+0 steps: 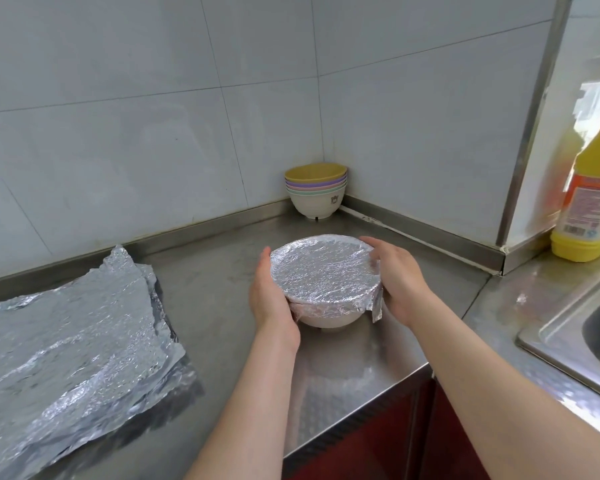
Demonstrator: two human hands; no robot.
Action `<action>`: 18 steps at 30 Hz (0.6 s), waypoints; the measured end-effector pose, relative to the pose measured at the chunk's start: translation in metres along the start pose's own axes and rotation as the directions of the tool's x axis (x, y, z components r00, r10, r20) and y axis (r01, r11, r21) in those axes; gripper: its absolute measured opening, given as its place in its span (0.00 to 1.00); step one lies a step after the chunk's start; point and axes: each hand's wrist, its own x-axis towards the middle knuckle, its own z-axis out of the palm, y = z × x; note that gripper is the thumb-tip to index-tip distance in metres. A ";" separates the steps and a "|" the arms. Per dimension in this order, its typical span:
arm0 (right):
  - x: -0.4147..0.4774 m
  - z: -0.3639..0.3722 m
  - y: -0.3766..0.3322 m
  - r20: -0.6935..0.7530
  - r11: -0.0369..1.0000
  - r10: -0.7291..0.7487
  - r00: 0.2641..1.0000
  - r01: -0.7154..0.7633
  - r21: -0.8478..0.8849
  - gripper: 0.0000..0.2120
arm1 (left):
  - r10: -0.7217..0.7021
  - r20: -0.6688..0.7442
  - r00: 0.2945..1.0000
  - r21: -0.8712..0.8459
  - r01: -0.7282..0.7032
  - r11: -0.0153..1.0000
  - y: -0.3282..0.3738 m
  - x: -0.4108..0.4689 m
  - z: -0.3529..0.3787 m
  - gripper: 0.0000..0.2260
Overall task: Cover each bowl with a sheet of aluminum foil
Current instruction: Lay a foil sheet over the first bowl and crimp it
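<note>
Both hands clasp the foil-covered bowl (326, 282) on the tabletop (205, 306).
The left hand (269, 292) and right hand (399, 278) curl round its sides; foil sheets (66, 341) lie leftward; stacked bowls (316, 188), seemingly five, stand behind.

Bright, soft, even light; brightest patch lies far right of the right hand (400, 282), overexposed. Shadows faint: one thin dark band under the bowl (326, 320) between the hands, glare on the foil sheets (70, 341) left of the left hand (269, 296). Yellow bottle (589, 202) right of the hands is smeared; wall tile lines (222, 91) bow toward the edges.
</note>
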 end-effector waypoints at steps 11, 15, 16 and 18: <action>-0.005 -0.003 0.008 -0.033 0.945 0.114 0.993 -0.098 0.312 0.11 | -0.047 0.101 0.994 0.101 0.037 0.994 0.008 0.010 -0.010 0.11; -0.008 0.002 0.015 -0.007 0.927 0.154 0.988 -0.142 0.348 0.12 | -0.068 0.106 0.992 0.195 0.047 0.980 0.006 0.010 -0.003 0.14; -0.009 0.005 0.014 -0.021 0.928 0.153 0.988 -0.136 0.348 0.11 | -0.060 0.075 0.995 0.206 0.044 0.978 0.003 0.010 0.000 0.15; -0.009 0.006 0.009 -0.046 0.934 0.154 0.987 -0.130 0.333 0.09 | -0.045 0.052 0.998 0.176 0.035 0.984 0.000 0.009 0.006 0.14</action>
